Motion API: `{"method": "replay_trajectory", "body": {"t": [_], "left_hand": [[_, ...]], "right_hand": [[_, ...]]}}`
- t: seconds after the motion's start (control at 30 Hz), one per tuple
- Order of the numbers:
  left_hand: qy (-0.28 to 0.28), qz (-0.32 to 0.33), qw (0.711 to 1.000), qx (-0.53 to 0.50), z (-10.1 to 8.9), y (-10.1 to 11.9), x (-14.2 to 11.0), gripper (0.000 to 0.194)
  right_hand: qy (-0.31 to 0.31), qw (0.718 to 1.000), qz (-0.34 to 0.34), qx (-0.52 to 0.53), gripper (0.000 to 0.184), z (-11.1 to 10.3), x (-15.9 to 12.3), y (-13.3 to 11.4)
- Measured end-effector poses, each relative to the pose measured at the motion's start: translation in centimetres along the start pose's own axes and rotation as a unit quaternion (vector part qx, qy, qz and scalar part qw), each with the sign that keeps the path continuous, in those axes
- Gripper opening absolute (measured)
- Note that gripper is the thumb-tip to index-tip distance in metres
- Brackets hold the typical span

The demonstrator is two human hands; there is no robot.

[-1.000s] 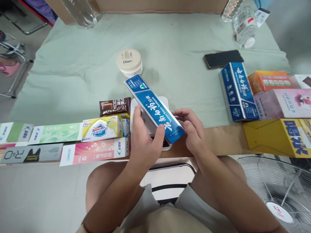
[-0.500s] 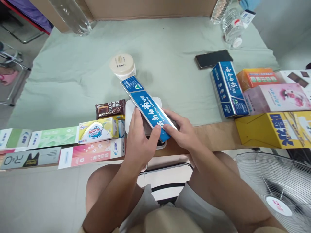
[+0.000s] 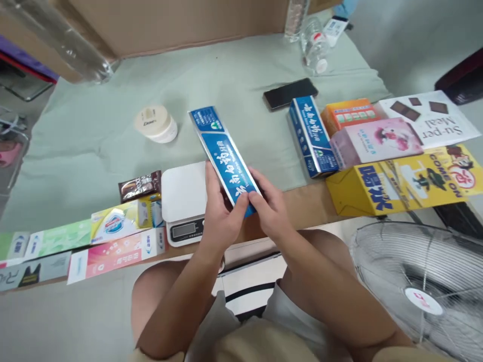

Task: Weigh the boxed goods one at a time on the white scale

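Observation:
Both hands grip a long blue toothpaste box near its lower end, its far end tilted away to the left. My left hand holds the left side, thumb on the printed face. On the other side my right hand has its thumb on the face and fingers behind, partly hidden. Left of the box, a white kitchen scale with a dark display lies at the table's front edge, partly behind my left hand. A cream-lidded Dove jar stands beyond the scale.
At left are a brown cocoa snack packet, a yellow soap box and several cartons. At right, another blue toothpaste box stands beside a yellow carton, near a black phone. A fan stands below the table's right side.
My view has turned to the right, so the table's things sit further left. The toothpaste box has moved right relative to the scale and jar, uncovering the scale. Both hands still hold it.

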State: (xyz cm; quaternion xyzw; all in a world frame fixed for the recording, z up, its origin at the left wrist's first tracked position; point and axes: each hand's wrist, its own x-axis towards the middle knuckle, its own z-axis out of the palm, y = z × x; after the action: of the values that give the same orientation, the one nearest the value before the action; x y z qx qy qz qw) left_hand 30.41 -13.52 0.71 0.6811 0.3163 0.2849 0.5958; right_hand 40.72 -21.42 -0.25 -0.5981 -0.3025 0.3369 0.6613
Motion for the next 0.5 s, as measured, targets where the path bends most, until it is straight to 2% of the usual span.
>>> {"method": "replay_trajectory", "body": {"t": [0.13, 0.27, 0.33, 0.5], "left_hand": [[-0.005, -0.064, 0.998, -0.03, 3.0, -0.3, 2.2, 0.095], [-0.048, -0.081, 0.995, -0.04, 6.2, -1.0, 4.2, 0.087], [-0.063, -0.078, 0.994, -0.036, 7.6, -1.4, 5.0, 0.086], [-0.042, -0.042, 0.998, 0.019, 9.5, -2.4, 7.3, 0.078]], "right_hand": [[0.055, 0.997, 0.021, -0.057, 0.047, -2.1, 0.9, -0.7], [0.114, 0.982, 0.053, -0.141, 0.042, -4.6, 1.6, -1.1], [0.137, 0.974, 0.036, -0.176, 0.045, -5.4, 1.8, -0.9], [0.159, 0.946, -0.05, -0.278, 0.053, -5.6, 1.5, -0.3]]}}
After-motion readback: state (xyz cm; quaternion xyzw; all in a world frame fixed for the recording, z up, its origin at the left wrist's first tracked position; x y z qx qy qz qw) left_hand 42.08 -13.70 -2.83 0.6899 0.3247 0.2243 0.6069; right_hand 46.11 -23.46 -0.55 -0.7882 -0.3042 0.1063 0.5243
